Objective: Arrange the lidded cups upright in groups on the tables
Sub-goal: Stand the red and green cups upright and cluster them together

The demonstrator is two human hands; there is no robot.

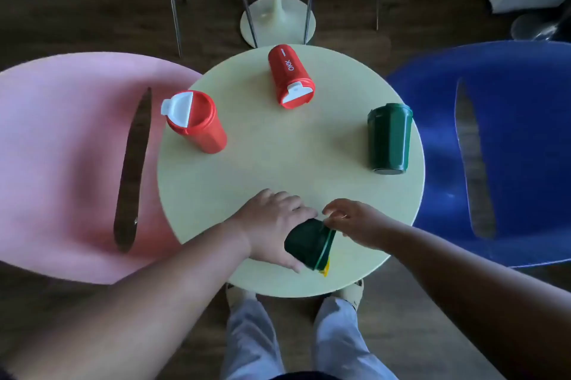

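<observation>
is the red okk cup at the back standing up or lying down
Lying down. The red OKK cup rests on its side on the round table, its lettered side facing up and its white-flapped lid pointing toward the person.

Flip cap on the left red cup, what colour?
White, on the red cup nearest the pink chair; clearest in the head view.
</observation>
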